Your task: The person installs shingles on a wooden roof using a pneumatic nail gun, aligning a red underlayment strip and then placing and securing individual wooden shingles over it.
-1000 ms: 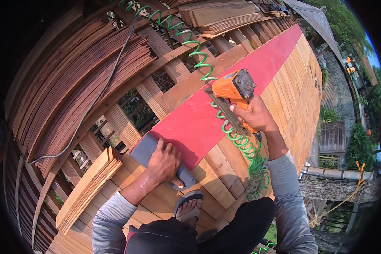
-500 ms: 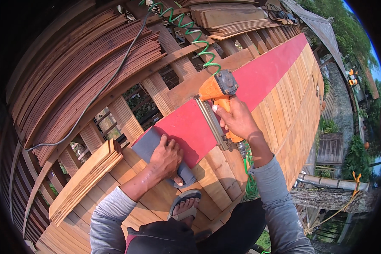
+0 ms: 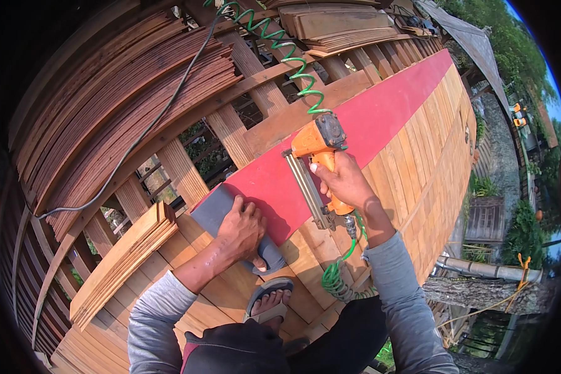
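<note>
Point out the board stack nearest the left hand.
The short tan stack left of the left hand; the long reddish stack and the stack at the top lie farther off.

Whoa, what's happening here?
A person is working on a wooden surface. Their right hand grips an orange nail gun, held over a long red strip. A coiled green hose hangs below it. Their left hand is on a dark grey piece at the strip's near end. A stack of thin boards lies to the left.
</note>
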Available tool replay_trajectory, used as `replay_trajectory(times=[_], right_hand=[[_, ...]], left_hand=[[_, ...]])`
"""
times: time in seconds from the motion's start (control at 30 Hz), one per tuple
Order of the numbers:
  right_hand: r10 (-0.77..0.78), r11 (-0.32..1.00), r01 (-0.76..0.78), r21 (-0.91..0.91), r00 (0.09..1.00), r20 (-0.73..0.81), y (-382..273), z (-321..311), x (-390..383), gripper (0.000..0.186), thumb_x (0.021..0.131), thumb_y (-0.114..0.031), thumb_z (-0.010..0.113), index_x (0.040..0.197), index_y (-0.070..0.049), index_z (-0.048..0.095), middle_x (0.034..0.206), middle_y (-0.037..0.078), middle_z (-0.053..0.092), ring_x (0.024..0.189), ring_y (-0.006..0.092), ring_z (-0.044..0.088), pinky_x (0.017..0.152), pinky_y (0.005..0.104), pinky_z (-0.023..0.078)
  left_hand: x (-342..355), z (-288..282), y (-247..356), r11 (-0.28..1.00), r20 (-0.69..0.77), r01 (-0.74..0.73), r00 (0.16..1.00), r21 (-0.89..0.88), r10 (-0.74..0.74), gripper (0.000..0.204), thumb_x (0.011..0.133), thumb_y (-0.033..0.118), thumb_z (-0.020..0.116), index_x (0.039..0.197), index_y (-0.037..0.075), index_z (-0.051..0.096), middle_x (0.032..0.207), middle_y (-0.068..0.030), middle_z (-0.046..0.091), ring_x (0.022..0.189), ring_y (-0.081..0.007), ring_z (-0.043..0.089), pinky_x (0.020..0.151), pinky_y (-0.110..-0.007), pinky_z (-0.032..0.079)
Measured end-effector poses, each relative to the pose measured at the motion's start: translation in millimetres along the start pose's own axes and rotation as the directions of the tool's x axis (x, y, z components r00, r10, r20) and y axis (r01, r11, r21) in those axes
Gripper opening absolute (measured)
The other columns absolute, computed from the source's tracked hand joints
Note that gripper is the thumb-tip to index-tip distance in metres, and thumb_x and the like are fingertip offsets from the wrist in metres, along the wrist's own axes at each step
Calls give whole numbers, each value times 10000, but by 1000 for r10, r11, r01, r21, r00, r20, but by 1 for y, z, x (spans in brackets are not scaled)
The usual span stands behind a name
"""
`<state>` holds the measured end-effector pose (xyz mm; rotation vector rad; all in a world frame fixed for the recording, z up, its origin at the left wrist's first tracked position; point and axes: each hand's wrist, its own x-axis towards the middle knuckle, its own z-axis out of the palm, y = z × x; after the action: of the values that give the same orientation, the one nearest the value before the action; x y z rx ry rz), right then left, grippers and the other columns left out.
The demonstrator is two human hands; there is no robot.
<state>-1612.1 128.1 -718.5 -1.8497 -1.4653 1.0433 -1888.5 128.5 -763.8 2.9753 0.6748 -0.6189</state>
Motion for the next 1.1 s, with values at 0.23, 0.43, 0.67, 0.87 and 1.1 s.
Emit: replay_trajectory(times=[0.23, 0.43, 0.67, 0.87, 1.1], right_hand=[[-7, 988, 25, 149, 993, -115, -6, 1, -12, 312, 1017, -257, 667, 1098, 33, 583, 713, 61, 658, 567, 132, 658, 526, 302, 539], [-85, 995, 85, -43, 996, 7, -20, 14, -25, 320, 990, -212, 698, 1208, 14, 635, 819, 121, 703, 642, 208, 695, 634, 383, 568], [-452, 864, 436, -253, 892, -7, -26, 45, -28, 300, 992, -149, 681, 1249, 2, 648, 1046, 221, 736, 921, 442, 712, 757, 490, 556], [-417, 879, 407, -249, 909, 16, -30, 30, -23, 326, 996, -187, 684, 1257, 3, 646, 998, 220, 737, 927, 415, 720, 779, 464, 558], [-452, 844, 450, -293, 890, 63, -13, 36, -5, 350, 991, -197, 693, 1282, -8, 647, 1015, 194, 737, 808, 321, 718, 814, 440, 557]], left_hand=[[5, -2, 3, 1000, -28, -6, 1000, 25, 7, 1092, 510, 893, 761, 1189, 39, 708, 1105, -91, 682, 1177, -257, 585, 1101, -511, 316], [5, -3, 1, 1000, 26, -13, 1000, 25, 12, 1131, 524, 903, 747, 1245, 34, 688, 1127, -87, 676, 1193, -260, 578, 1110, -515, 308], [2, -2, 1, 1000, -51, 3, 999, 9, -2, 1036, 515, 857, 779, 1152, 44, 705, 1120, -90, 675, 1195, -262, 575, 1104, -494, 323], [1, 8, 0, 999, -100, -1, 995, 38, 5, 1028, 521, 855, 778, 1160, 53, 705, 1111, -75, 673, 1195, -252, 579, 1109, -494, 314], [4, -3, 2, 999, 24, -18, 1000, 28, 18, 1098, 555, 881, 754, 1270, 51, 685, 1225, -79, 677, 1257, -253, 556, 1109, -502, 292]])
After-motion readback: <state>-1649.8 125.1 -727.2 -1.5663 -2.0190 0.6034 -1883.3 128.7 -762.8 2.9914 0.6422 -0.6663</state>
